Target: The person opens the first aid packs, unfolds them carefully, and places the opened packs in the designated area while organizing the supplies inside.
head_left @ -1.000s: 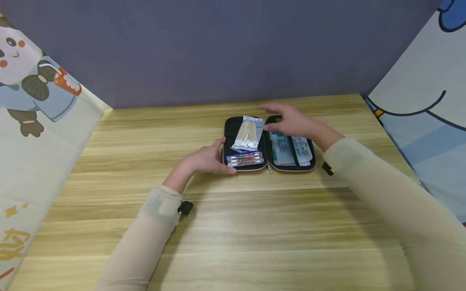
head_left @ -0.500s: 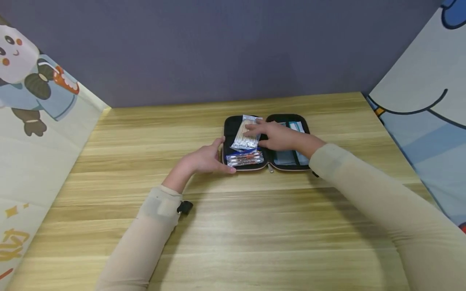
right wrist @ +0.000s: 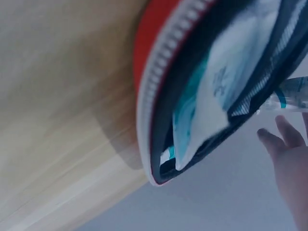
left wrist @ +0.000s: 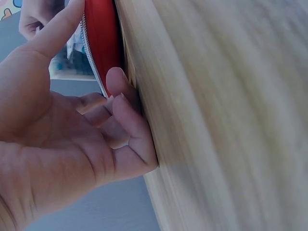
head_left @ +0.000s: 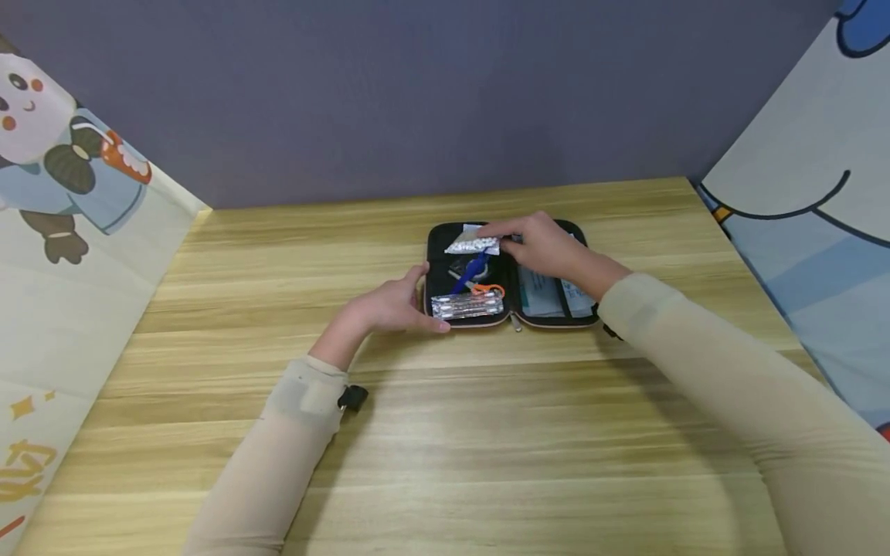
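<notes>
An unfolded zippered first-aid case [head_left: 510, 313], black inside and red outside, lies on the table. My left hand [head_left: 385, 305] holds its left near corner, thumb and fingers spread along the rim. In the left wrist view the fingertips [left wrist: 118, 79] bend in at the red side. My right hand [head_left: 545, 247] pinches a clear packet of cotton swabs [head_left: 473, 244], lifted and tilted over the left half. Under it lie a blue strap-like piece [head_left: 471, 272], orange-handled scissors [head_left: 490, 291] and a row of foil-wrapped swabs [head_left: 466, 305].
The right half bears flat packets [head_left: 542, 297] under a black band [head_left: 563, 300]. A zipper pull [head_left: 517, 324] hangs at the near middle. Behind the wooden table [head_left: 445, 432] rises a dark wall [head_left: 417, 100]; printed panels [head_left: 76, 232] flank it.
My right hand moves from over the right half onto the swab packet, then lifts and tilts its near end away, uncovering the scissors and blue piece. The left hand stays put.
</notes>
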{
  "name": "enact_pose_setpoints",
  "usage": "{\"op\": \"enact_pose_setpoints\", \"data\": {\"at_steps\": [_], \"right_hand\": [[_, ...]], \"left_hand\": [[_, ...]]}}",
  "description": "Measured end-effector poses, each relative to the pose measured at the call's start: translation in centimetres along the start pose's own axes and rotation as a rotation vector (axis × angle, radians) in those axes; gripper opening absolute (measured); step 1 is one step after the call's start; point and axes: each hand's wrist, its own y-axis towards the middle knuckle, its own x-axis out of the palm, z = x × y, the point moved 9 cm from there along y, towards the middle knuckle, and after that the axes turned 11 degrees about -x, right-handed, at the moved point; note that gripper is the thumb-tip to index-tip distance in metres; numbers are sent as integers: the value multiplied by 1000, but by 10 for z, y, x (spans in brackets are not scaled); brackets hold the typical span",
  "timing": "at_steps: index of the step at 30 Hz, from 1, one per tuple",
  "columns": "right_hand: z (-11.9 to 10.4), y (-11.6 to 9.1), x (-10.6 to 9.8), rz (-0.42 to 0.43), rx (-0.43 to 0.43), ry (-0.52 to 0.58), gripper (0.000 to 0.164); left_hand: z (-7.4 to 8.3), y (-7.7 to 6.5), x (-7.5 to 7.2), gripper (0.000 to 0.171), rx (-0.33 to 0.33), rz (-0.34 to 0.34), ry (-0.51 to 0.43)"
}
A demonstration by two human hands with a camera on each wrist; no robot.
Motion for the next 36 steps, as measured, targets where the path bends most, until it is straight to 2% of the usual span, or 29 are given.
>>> {"op": "enact_pose_setpoints", "data": {"at_steps": [5,8,12,15,21,27,31,36], "right_hand": [[4,-5,-16,90,68,19,42],[0,-7,-21,133,33,27,38],[-7,-9,-24,151,-38,42,34],[-6,-12,-27,161,-25,73,31],[14,-21,-48,266,120,171,30],[37,-42,-73,354,275,237,38],[54,-59,-79,333,356,238,43],[70,-81,-79,254,428,208,54]], "left_hand": [[-1,2,1,133,-2,6,1],[-1,2,0,133,-5,11,7],[-1,2,0,133,-5,16,8],[0,2,0,133,-3,16,13],[0,2,1,133,0,9,24],[1,1,1,133,-7,11,18],[0,1,1,133,-11,8,15],[0,1,1,134,-14,9,15]]}}
